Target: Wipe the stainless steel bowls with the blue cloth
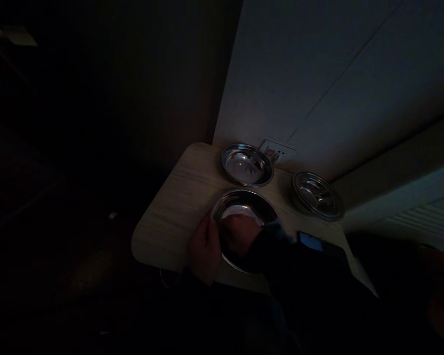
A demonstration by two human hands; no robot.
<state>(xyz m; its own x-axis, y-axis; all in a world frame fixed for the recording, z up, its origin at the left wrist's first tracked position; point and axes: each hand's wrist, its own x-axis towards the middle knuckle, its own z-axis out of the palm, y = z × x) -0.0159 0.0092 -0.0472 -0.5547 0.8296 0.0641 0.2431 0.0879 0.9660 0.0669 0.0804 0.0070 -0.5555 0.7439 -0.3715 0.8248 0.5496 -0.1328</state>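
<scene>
The scene is very dim. A large steel bowl (244, 203) sits at the near edge of a small light wooden table (177, 207). My left hand (203, 249) grips the bowl's left rim, fingers curled over it. My right hand (240, 234) is inside the bowl, closed over a pale cloth (240, 213) pressed against the bowl's inner surface. A dark sleeve covers my right forearm.
Two more steel bowls stand on the table: one (247, 164) at the back by the wall, one (317, 195) at the right. A wall socket (276, 149) sits behind them. A phone with a lit screen (311, 241) lies at the table's right. Everything to the left is dark.
</scene>
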